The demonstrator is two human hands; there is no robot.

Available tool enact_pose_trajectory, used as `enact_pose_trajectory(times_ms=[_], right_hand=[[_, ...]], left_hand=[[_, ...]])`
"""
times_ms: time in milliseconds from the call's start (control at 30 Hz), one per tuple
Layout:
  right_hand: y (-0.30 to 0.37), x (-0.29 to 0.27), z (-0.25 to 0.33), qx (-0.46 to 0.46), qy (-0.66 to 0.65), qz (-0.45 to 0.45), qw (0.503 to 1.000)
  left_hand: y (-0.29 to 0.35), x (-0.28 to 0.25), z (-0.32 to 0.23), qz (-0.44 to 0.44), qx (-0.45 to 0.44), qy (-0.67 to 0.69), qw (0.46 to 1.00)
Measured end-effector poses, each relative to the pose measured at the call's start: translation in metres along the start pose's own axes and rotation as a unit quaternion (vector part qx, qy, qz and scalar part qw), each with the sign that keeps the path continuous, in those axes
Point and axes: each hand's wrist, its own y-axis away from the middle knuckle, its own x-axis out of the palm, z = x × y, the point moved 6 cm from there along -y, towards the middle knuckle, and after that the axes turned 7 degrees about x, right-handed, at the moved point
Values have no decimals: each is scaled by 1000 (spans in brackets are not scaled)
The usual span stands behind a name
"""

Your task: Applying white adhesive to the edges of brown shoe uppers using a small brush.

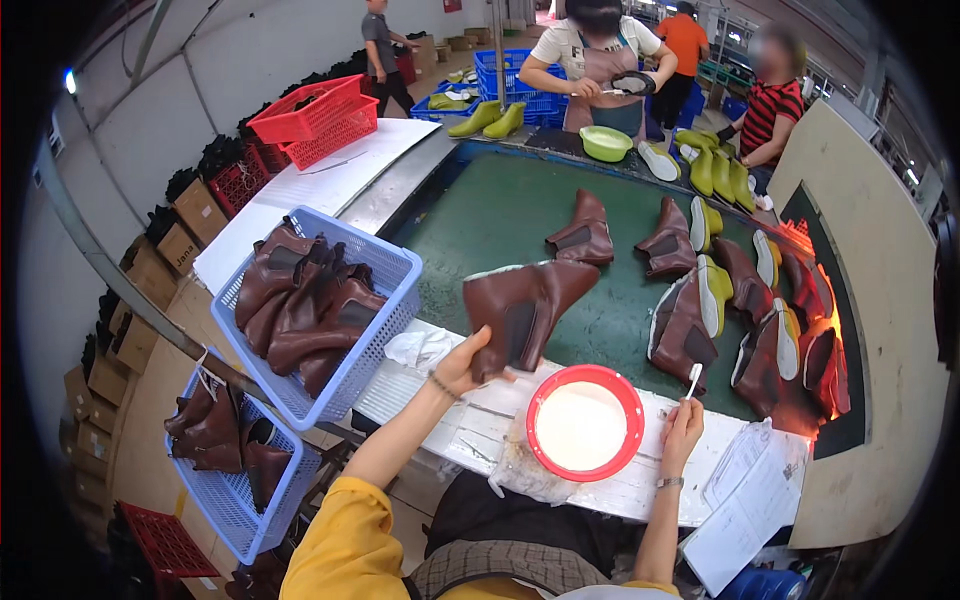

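In my left hand (466, 362) is a dark brown ankle boot (527, 305) with a black elastic side panel. It is held up over the near edge of the green conveyor, sole edge facing away from me. My right hand (683, 428) is closed around a small white-headed brush (694, 376), which stands upright to the right of the bowl. Between my hands, a red bowl (532, 452) of white liquid sits on the white ledge. The brush is apart from both boot and bowl.
Brown and lime-green boots (684, 325) stand on the green conveyor belt (470, 210), some by a glowing opening (822, 330) at right. Blue baskets (398, 300) of boots are at left. Papers (745, 505) lie at lower right. A co-worker (600, 60) works across the belt beside a green bowl (606, 145).
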Motion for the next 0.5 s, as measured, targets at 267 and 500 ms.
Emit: enact_pose_trajectory(times_ms=[267,500], right_hand=[[-1,12,8,-7,-25,-8,1000],[1,10,6,-16,-35,-1,999]], left_hand=[[-114,-76,20,-148,-60,-159,974],[-52,19,-16,-126,206,-774,586]])
